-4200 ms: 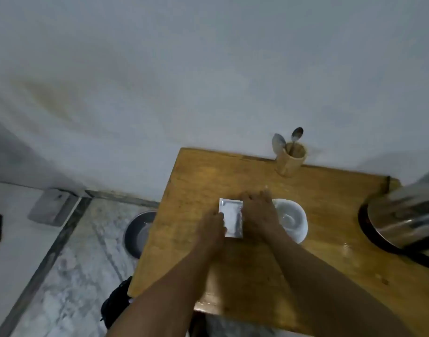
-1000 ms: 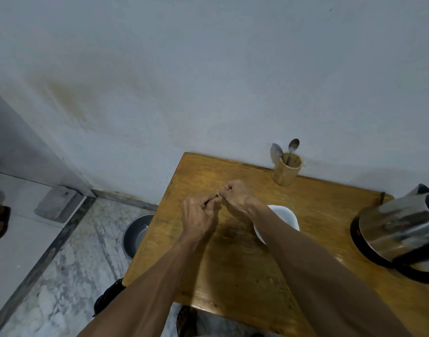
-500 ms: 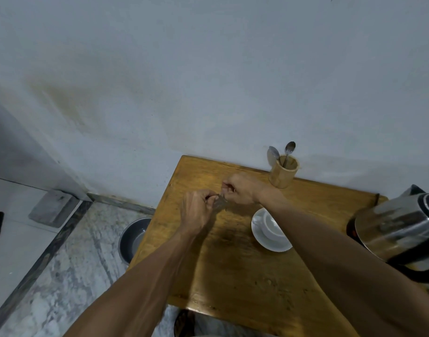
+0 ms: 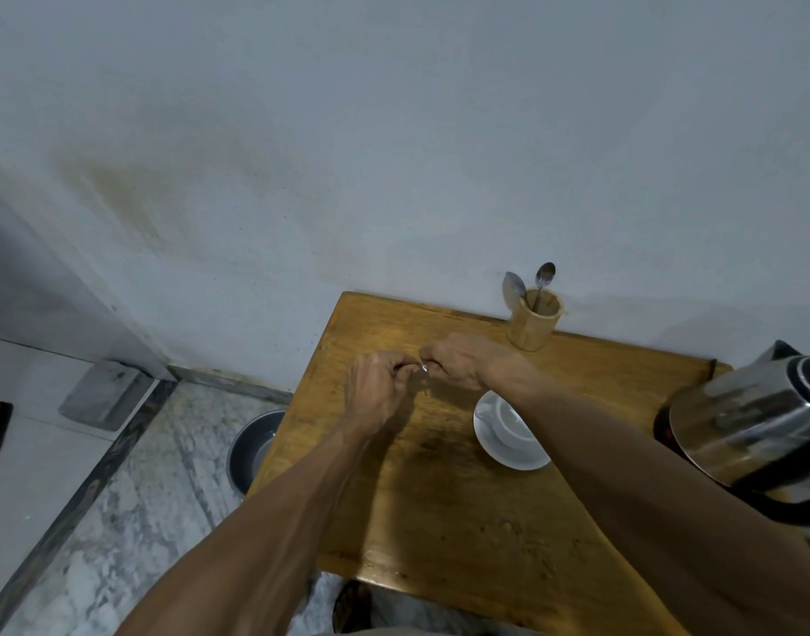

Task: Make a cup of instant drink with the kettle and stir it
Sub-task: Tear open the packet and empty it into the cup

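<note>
My left hand (image 4: 379, 387) and my right hand (image 4: 458, 364) meet above the wooden table (image 4: 440, 498), both pinching a small silvery sachet (image 4: 424, 368). Only a sliver of the sachet shows between the fingers. A white cup (image 4: 508, 422) stands on a white saucer (image 4: 497, 445) just right of my hands, partly covered by my right forearm. A steel kettle (image 4: 752, 429) sits at the table's right edge. Two spoons (image 4: 541, 282) stand in a wooden holder (image 4: 531, 325) by the wall.
The table is pushed against a grey wall. On the marble floor to its left lies a dark metal bowl (image 4: 251, 445). A grey block (image 4: 102, 394) rests by the wall's corner. A foot shows under the table's near edge.
The sachet lay flat on the table between my hands several seconds ago; now both hands hold it raised and pinched. In the last second the hands shifted slightly toward the wall, uncovering the cup.
</note>
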